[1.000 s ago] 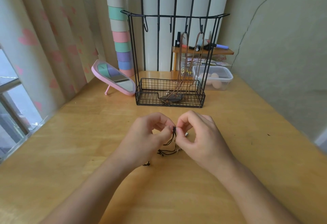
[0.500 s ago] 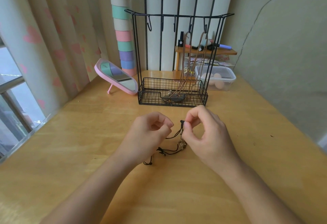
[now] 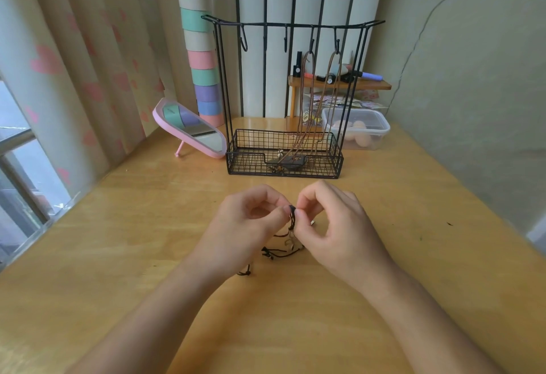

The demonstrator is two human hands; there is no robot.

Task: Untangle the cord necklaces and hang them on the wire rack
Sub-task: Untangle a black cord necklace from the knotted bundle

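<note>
A tangled black cord necklace [image 3: 291, 220] hangs between my two hands over the wooden table, its loose ends and small pale pendant trailing onto the tabletop. My left hand [image 3: 248, 220] pinches the top of the cord from the left. My right hand [image 3: 334, 226] pinches the same knot from the right, fingertips nearly touching the left ones. Behind them stands the black wire rack [image 3: 283, 23] with hooks along its top bar. Two brown cord necklaces [image 3: 307, 102] hang from the right hooks, their pendants resting in the rack's basket.
A pink tilted mirror [image 3: 189, 128] stands left of the rack. A clear lidded box [image 3: 357, 131] sits at the back right, in front of a small wooden shelf [image 3: 339, 82] with cosmetics. A curtain and window lie along the left edge, a wall on the right.
My hands drew apart half a second ago, the right one lifting the cord; now they have come together again and both pinch the knot at the top.
</note>
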